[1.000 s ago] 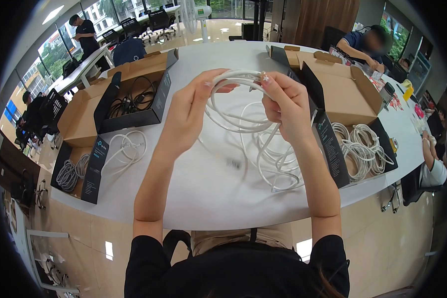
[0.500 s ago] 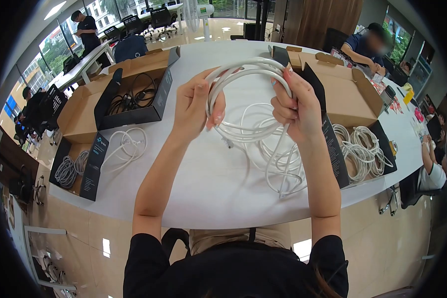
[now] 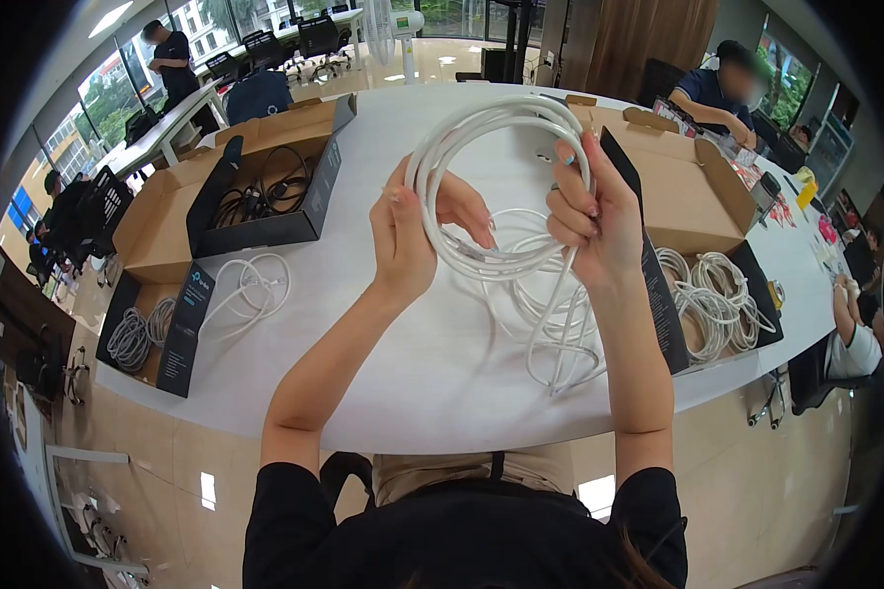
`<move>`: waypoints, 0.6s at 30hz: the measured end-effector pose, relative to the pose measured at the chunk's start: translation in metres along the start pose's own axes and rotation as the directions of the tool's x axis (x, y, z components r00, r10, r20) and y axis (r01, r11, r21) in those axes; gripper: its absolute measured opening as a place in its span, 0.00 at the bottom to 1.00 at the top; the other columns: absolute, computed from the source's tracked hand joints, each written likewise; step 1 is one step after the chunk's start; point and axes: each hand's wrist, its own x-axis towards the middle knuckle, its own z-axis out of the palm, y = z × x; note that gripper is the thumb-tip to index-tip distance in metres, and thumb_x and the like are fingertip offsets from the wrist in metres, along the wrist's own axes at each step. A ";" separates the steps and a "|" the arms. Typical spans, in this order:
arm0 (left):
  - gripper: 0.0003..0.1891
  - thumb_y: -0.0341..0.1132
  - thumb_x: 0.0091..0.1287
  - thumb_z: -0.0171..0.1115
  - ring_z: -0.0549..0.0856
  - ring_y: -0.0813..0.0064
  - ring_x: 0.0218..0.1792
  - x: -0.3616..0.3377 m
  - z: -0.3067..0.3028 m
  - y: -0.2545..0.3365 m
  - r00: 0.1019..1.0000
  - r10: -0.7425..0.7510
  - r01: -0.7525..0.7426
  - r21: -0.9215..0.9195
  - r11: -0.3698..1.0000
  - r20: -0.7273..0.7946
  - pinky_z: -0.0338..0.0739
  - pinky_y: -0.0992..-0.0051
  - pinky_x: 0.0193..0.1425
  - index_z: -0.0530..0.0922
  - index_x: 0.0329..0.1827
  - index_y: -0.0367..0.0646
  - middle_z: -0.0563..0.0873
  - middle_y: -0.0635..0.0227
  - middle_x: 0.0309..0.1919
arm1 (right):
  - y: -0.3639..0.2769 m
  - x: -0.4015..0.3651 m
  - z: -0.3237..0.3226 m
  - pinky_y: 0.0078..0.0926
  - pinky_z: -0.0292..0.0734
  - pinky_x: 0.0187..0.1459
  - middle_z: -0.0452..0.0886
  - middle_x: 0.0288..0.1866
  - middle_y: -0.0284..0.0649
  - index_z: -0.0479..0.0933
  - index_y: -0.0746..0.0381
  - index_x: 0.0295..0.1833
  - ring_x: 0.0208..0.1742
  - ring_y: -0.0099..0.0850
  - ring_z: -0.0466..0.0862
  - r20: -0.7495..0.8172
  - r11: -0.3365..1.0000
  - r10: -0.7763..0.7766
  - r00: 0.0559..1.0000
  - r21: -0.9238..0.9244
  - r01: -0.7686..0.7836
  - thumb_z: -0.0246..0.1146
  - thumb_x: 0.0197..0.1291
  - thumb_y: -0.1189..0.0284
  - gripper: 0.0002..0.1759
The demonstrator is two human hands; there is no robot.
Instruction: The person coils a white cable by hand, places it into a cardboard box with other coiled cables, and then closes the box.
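Observation:
A coil of white cable (image 3: 521, 106) is held up above the white table, several loops thick. My right hand (image 3: 599, 211) grips its right side, fingers curled in and thumb along the outer loops. At the left side, my left hand (image 3: 403, 240) wraps loosely around the loops, its thumb outside and its fingers reaching through the ring. From beneath my right hand a strand hangs down toward a loose pile of white cable (image 3: 589, 368) on the table.
Open cardboard boxes stand left and right: one holds black cables (image 3: 265, 196), another grey cables (image 3: 133, 339), a third white cables (image 3: 717, 294). A small white cable (image 3: 255, 294) lies on the table (image 3: 403, 393). A person (image 3: 717, 93) sits at the far right.
My left hand has shifted slightly right and down, its fingers now further inside the ring. The coil's loops have spread taller and rounder. My right hand keeps its grip.

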 end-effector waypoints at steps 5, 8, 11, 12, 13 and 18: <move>0.25 0.43 0.70 0.36 0.82 0.63 0.41 0.009 -0.001 0.009 0.996 -0.063 0.068 0.081 0.994 -0.060 0.78 0.70 0.44 0.60 0.63 0.31 0.79 0.51 0.44 | -0.005 -0.002 0.008 0.14 0.41 0.13 0.51 0.13 0.23 0.71 0.63 0.37 0.11 0.12 0.48 -0.069 0.978 -0.100 0.993 -0.193 0.085 0.47 0.69 0.61 0.17; 0.27 0.37 0.63 0.42 0.80 0.62 0.50 0.019 0.003 0.023 0.995 0.048 -0.021 0.282 0.959 -0.087 0.76 0.68 0.51 0.61 0.64 0.32 0.78 0.52 0.51 | -0.002 -0.003 0.009 0.15 0.41 0.13 0.53 0.13 0.23 0.73 0.65 0.34 0.11 0.12 0.49 -0.105 0.940 -0.115 0.988 -0.333 0.074 0.49 0.68 0.62 0.17; 0.26 0.33 0.59 0.49 0.79 0.64 0.51 0.023 -0.011 0.037 0.988 0.124 -0.154 0.510 0.846 0.093 0.75 0.70 0.52 0.67 0.62 0.34 0.78 0.54 0.53 | 0.006 -0.001 0.014 0.16 0.40 0.13 0.54 0.12 0.23 0.74 0.66 0.32 0.11 0.12 0.49 -0.115 0.912 -0.091 0.989 -0.410 0.037 0.52 0.67 0.62 0.18; 0.24 0.33 0.60 0.51 0.80 0.65 0.50 0.024 -0.010 0.045 0.985 0.095 -0.163 0.588 0.792 0.145 0.75 0.71 0.51 0.69 0.60 0.35 0.78 0.54 0.52 | 0.008 0.000 0.013 0.16 0.40 0.13 0.54 0.12 0.23 0.73 0.66 0.32 0.11 0.12 0.49 -0.104 0.908 -0.060 0.993 -0.418 0.011 0.52 0.67 0.62 0.18; 0.22 0.33 0.60 0.54 0.80 0.67 0.49 0.023 -0.009 0.050 0.979 0.061 -0.175 0.660 0.731 0.193 0.75 0.73 0.50 0.70 0.59 0.36 0.79 0.55 0.52 | 0.010 0.001 0.013 0.16 0.40 0.13 0.53 0.12 0.23 0.73 0.66 0.32 0.12 0.12 0.49 -0.094 0.904 -0.027 0.995 -0.426 -0.015 0.52 0.67 0.62 0.18; 0.14 0.36 0.65 0.58 0.74 0.85 0.26 0.014 -0.006 0.048 0.953 -0.282 0.296 0.515 0.804 -0.108 0.67 0.84 0.30 0.76 0.50 0.37 0.79 0.70 0.28 | 0.015 -0.001 0.011 0.15 0.42 0.14 0.55 0.13 0.23 0.71 0.65 0.32 0.13 0.12 0.49 -0.019 0.878 0.034 0.999 -0.476 -0.039 0.51 0.68 0.62 0.18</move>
